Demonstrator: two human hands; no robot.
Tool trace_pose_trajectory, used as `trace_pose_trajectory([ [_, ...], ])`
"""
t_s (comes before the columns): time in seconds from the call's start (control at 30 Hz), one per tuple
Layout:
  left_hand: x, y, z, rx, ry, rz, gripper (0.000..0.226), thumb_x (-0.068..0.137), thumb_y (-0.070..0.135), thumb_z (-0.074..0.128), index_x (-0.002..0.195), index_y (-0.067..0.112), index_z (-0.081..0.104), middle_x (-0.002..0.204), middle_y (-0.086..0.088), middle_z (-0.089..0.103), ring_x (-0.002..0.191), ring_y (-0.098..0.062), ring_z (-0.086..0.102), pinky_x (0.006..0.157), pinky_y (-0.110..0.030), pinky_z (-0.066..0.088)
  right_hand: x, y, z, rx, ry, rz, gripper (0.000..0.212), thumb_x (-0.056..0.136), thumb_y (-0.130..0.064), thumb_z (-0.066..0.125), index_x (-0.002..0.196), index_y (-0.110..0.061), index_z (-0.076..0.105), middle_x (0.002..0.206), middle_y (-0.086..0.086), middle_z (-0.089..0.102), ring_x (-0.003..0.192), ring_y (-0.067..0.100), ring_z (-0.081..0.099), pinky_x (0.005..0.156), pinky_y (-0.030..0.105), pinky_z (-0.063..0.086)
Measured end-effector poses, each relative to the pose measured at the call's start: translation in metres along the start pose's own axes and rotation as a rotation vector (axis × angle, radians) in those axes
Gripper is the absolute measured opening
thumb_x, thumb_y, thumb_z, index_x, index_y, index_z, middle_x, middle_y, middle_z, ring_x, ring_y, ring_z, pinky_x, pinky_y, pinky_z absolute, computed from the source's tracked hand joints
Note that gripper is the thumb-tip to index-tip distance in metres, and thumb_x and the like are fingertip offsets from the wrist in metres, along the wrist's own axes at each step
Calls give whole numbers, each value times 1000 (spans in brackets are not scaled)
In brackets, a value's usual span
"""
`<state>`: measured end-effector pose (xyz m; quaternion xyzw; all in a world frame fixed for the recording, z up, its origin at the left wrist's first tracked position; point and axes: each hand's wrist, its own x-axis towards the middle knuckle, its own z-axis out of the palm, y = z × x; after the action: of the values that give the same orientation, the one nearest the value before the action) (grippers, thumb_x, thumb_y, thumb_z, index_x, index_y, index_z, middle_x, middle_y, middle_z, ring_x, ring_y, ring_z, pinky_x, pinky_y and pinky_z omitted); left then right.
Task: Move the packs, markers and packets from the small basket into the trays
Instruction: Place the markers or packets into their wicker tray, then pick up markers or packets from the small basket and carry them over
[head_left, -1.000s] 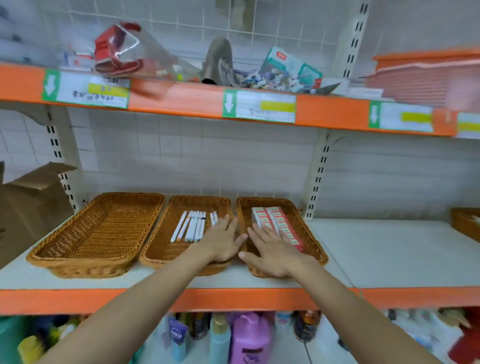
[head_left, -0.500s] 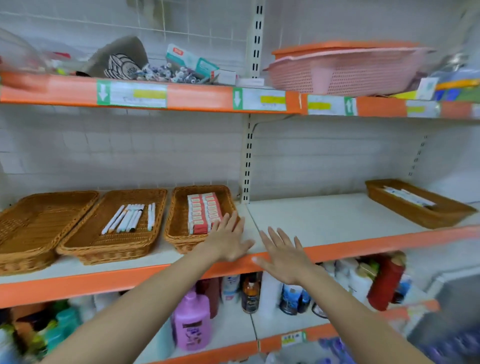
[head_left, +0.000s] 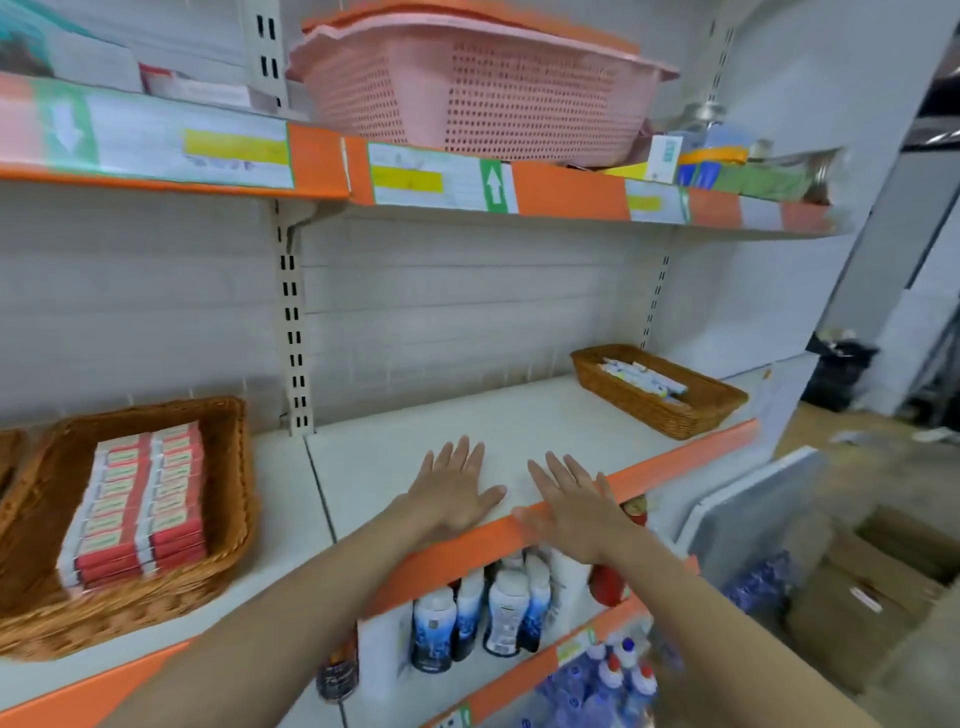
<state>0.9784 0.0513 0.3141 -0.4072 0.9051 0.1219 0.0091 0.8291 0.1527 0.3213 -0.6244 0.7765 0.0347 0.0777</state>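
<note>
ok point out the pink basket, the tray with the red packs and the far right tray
pink basket (head_left: 467, 98), head view, front perforated wall
tray with red packs (head_left: 228, 467), head view, right woven wall
far right tray (head_left: 644, 410), head view, front woven wall

A: Where are the packs?

B: Red-and-white flat card packs (head_left: 137, 506), two neat rows, stacked in the brown woven wicker tray (head_left: 228, 519) at left on the white shelf. The stack fills the tray's middle; the tray's left side is cut off by the frame edge.

A: And the other tray?

B: A second brown wicker tray (head_left: 654, 410) sits far right on the same shelf, angled, holding white flat packets (head_left: 644, 379). Print too blurred to read.
</note>
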Motion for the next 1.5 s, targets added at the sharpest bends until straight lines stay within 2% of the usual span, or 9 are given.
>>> trace_pose_trajectory([
  [0.13, 50, 28, 3, -1, -52, 43, 71, 100, 55, 19, 153, 16, -10, 160, -7, -16, 148, -24, -12, 119, -41, -6, 12, 38, -4, -5, -30, 75, 73, 99, -54, 29, 154, -24, -8, 160, 0, -19, 147, 22, -19, 117, 52, -5],
  [0.47, 157, 138, 12, 34, -78, 96, 73, 99, 57, 20, 153, 18, -10, 160, -6, -17, 148, -24, -12, 119, -41, -7, 46, 169, -5, 70, 39, 121, 71, 99, -60, 23, 154, -28, -7, 159, -2, -23, 146, 20, -22, 118, 51, -6],
  [0.67, 197, 207, 7, -1, -25, 59, 71, 100, 55, 18, 153, 17, -9, 160, -7, -16, 148, -24, -12, 119, -40, -5, 49, 260, -20, 36, 65, 79, 71, 98, -60, 23, 155, -27, -5, 159, 0, -23, 146, 20, -22, 119, 51, -5],
  [0.87, 235, 262, 12, -26, 82, 58, 73, 99, 56, 23, 154, 15, -3, 161, -8, -9, 148, -22, -10, 120, -44, -3, 60, 331, -34, 70, 101, 52, 71, 100, -57, 22, 154, -25, -10, 160, -2, -20, 147, 17, -19, 119, 47, -6],
  [1.17, 313, 267, 1, 34, 91, -36, 68, 101, 52, 18, 153, 10, 7, 160, -14, 4, 148, -27, 0, 120, -43, 3, 139, 365, -56, 124, 182, -57, 70, 99, -58, 26, 155, -25, 1, 162, 1, -4, 148, 21, -2, 118, 40, 3],
  [1.33, 363, 253, -6, 23, 60, -117, 71, 99, 56, 15, 154, 10, 13, 159, -18, 9, 146, -33, 8, 119, -44, 9, 197, 383, -65, 91, 129, -97, 72, 99, -57, 26, 155, -22, 1, 162, 4, 0, 148, 23, 5, 120, 40, 9],
  [1.4, 379, 250, -9, 3, 66, -141, 68, 100, 53, 18, 151, 9, 20, 155, -23, 18, 141, -39, 16, 116, -49, 16, 217, 386, -67, 85, 127, -120, 71, 99, -56, 28, 155, -20, 3, 162, 5, 4, 147, 23, 7, 120, 40, 11],
  [1.5, 397, 248, -10, -18, 45, -202, 66, 100, 52, 18, 147, 6, 29, 151, -26, 22, 138, -41, 18, 114, -49, 18, 239, 387, -69, 100, 92, -146, 68, 101, -51, 28, 155, -17, 3, 162, 5, 5, 147, 25, 8, 120, 40, 12],
])
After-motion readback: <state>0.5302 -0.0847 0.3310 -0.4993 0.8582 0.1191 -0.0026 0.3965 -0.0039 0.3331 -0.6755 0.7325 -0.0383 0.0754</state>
